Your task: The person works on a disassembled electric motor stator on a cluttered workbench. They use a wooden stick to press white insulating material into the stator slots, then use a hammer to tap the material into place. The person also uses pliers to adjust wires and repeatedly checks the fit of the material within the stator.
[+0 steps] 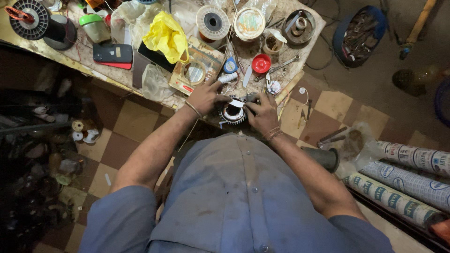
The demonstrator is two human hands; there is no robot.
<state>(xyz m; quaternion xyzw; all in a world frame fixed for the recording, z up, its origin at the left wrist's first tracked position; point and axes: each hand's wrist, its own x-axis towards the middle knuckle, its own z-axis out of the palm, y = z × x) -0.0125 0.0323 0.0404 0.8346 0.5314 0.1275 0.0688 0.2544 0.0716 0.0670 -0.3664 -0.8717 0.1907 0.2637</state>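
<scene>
Head view, looking straight down over a grey shirt. Both hands meet at the near edge of the desk [93, 63], over a small motor stator [233, 114], a toothed round core with windings inside.

Left hand [205, 97]: fingers curled over the stator's left rim, thumb and forefinger pinching one end of a small white strip [236, 102] (insulating paper or tape, cannot tell which) laid across the top of the core. Right hand [263, 112]: fingers bunched and pressed onto the right rim, close to the strip's other end; whether it pinches the strip or only steadies the core is hidden.

Risks, as judged from this moment:
- The stator sits right at the desk edge, partly beyond it. A slip of either hand could drop it to the tiled floor [136, 122].
- The strip is thin and held at its tip; an uneven pull could tear or crease it, or skew it off the slot.
- The core's teeth look sharp; fingertips pressed on them could be nicked, and fine winding wire could be scraped.
- Clutter is near: red cap [261, 63], small blue tape reel [230, 65], scissors [268, 82], wire spool [213, 22], yellow plastic bag [166, 37]. An elbow swing could knock small parts off the edge.
</scene>
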